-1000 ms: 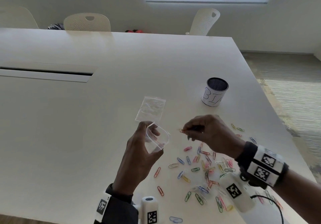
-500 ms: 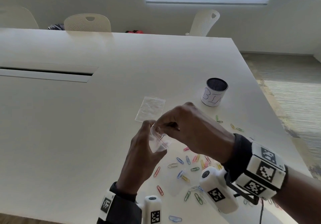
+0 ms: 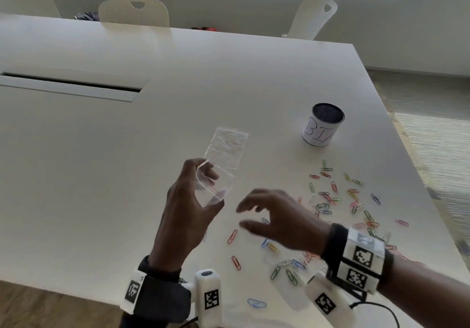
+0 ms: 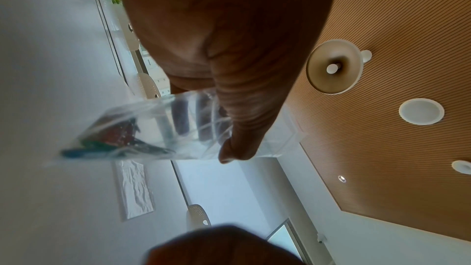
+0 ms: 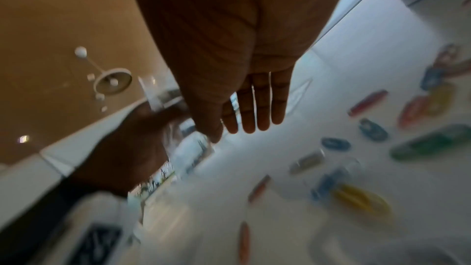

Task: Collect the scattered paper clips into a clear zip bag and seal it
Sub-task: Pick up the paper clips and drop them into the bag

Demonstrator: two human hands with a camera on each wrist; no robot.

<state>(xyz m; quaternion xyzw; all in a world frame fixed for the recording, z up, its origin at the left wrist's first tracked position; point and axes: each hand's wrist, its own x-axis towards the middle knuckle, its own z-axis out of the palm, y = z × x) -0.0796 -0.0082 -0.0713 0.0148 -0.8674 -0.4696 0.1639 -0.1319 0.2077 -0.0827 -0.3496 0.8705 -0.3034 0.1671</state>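
My left hand pinches the clear zip bag mouth agape; my right hand, fingers spread and empty, hovers over coloured wire paper clips toward the white table's right edge.

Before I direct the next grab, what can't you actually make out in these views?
- Clip count in the bag: left wrist view, only a blurred coloured clump.
- Clips under the right hand: head view, hand and wrist band cover them.
- Writing on the cup: curves out of sight.
- Right wrist view: motion blur smears the clips.
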